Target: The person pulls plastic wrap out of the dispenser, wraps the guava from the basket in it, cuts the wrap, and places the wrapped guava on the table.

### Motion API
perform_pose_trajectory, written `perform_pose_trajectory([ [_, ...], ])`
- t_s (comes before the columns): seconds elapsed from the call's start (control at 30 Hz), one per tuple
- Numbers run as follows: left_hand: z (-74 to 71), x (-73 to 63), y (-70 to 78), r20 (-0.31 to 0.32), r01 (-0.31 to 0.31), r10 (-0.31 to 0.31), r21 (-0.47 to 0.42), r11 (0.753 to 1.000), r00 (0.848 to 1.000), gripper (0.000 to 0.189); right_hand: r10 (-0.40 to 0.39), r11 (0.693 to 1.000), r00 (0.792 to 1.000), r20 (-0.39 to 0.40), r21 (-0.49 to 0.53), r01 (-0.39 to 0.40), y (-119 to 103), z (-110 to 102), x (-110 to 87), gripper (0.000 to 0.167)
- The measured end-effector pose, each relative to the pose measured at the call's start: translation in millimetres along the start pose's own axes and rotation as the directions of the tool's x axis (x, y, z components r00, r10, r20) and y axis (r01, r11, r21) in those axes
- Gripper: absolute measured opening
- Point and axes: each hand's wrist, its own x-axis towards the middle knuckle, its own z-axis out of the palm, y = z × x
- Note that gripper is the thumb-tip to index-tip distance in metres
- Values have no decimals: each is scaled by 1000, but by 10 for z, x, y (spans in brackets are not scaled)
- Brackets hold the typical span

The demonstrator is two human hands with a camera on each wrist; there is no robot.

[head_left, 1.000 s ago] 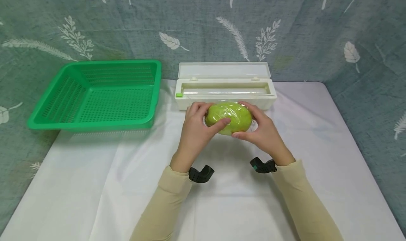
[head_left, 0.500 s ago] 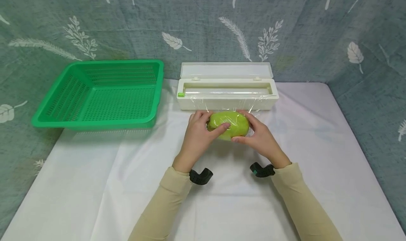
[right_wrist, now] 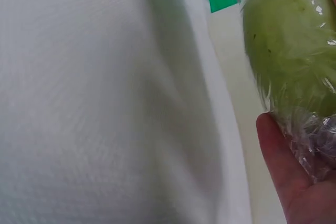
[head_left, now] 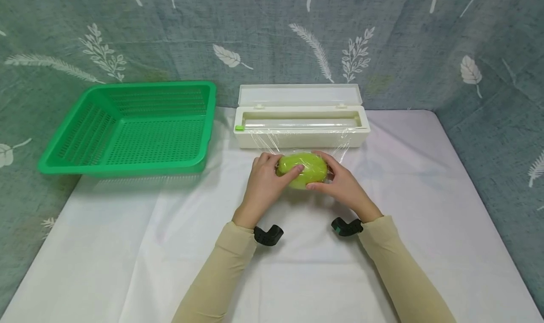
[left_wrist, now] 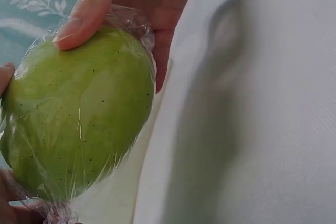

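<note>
A plump, yellow-green fruit [head_left: 307,168] with small dark specks is wrapped in clear cling film [left_wrist: 131,22], bunched at its ends. My left hand [head_left: 267,181] grips its left end, the thumb lying across the near side. At the other end my right hand [head_left: 342,187] holds it between thumb and fingers, film crumpled against the palm in the right wrist view. A sheet of film runs from the fruit back to the white cling film dispenser [head_left: 297,140], whose lid [head_left: 300,95] stands raised. Inside lies the film roll [head_left: 301,123].
A green plastic basket [head_left: 127,169] with slotted sides stands at the back left. The white cloth-covered table [head_left: 306,276] ends behind at a grey-green leaf-patterned curtain [head_left: 272,35]. A small green slider [head_left: 240,128] sits at the dispenser's left front edge.
Both hands have drawn the wrapped fruit toward the person, away from the dispenser. Film now stretches visibly between the two. The basket and dispenser have stayed in place.
</note>
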Motion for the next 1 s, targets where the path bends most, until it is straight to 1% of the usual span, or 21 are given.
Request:
perform_pose_trajectory([
  [0.17,31,32,-62,1,18,-18,-2,1000,1000,78,-36,999,999,-5,-16,35,44,31,54,80],
  [0.23,44,46,-92,2,29,-29,-6,1000,1000,78,-52,998,999,3,-22,52,-37,29,43,79],
  [0.3,56,60,-121,8,41,-41,-13,999,999,79,-59,998,998,7,-30,59,-55,30,60,79],
  [0.4,93,89,-169,20,52,-51,-16,999,998,81,-57,998,998,16,-23,58,-50,31,86,80],
  [0.47,122,110,-196,31,58,-58,-19,998,998,82,-44,999,999,17,-28,44,48,37,137,81],
  [0.63,193,150,-251,68,85,-81,-46,995,994,82,-3,998,1000,20,-57,4,114,37,167,84],
  [0.8,224,181,-291,103,144,-138,-56,988,985,83,23,996,1000,10,-84,-22,108,50,202,86],
  [1.0,218,247,-274,98,231,-221,-106,967,970,82,50,993,999,16,-110,-48,68,63,285,87],
])
